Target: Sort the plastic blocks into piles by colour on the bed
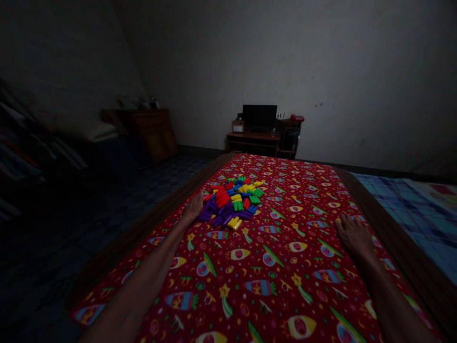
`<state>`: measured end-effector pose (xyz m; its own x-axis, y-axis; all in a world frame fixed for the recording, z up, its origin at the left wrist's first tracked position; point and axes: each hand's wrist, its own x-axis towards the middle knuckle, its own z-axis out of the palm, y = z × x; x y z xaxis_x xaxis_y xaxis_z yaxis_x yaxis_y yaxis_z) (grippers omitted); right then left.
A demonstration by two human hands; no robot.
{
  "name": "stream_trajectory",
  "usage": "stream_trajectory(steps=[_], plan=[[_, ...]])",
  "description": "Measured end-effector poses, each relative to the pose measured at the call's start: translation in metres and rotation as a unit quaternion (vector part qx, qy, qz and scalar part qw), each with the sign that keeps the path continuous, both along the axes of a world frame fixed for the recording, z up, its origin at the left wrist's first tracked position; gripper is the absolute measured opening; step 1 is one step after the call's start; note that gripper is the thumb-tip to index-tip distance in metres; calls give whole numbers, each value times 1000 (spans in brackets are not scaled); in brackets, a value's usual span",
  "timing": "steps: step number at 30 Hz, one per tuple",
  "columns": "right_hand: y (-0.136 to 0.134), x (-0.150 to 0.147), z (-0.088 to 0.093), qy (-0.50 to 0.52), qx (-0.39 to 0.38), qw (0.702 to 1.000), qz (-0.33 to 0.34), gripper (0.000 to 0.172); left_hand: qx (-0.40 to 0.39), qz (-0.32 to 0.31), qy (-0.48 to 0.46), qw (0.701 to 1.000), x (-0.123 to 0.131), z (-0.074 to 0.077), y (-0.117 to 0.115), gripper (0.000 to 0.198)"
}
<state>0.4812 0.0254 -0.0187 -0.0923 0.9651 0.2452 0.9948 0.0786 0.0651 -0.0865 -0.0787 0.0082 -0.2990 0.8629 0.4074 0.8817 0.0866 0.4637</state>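
The pile of toy pieces (233, 202), in red, yellow, green, blue and purple, lies on a red printed cloth (266, 286), close to the cloth's left edge. Just left of the pile, a strip of brown cover (124, 247) runs along that edge, and past it the dark tiled floor (153, 186) begins. To the pile's right and on its near side, broad stretches of the print are in plain view; well to its right come another brown strip and a blue checked sheet (407, 214). Beyond the pile, the cloth runs on to its far edge, with a monitor (260, 117) on a wooden stand (253, 137) behind. The left hand (194, 207) is at the pile's left side, its fingertips at a red piece; whether they pinch it I cannot tell. The right hand (355, 233), well to the right of the pile, rests palm down on the cloth, fingers loosely spread and slightly bent. A small yellow spot by its fingertips could be print or a piece. Within the pile, pieces overlap and partly hide one another. Both forearms are cut off at the bottom, and the clothes (21, 152) far left of the pile blur into shadow.
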Motion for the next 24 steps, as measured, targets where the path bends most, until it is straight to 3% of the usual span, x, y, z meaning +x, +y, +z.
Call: stream_trajectory(steps=[4,12,18,22,24], plan=[[3,3,-5,6,11,1000,10,57,-32,1,-103,994,-2,6,10,63],[1,3,-3,-28,-3,999,20,54,-24,-63,-128,989,6,16,48,63],[-1,-1,-1,-2,8,1000,-12,60,-40,-121,-157,979,27,22,64,65],[-2,-3,0,-4,10,1000,-7,57,-56,-163,-180,968,51,27,60,66],[-2,-4,2,-8,10,1000,-3,56,-76,-212,-225,948,67,30,55,68]])
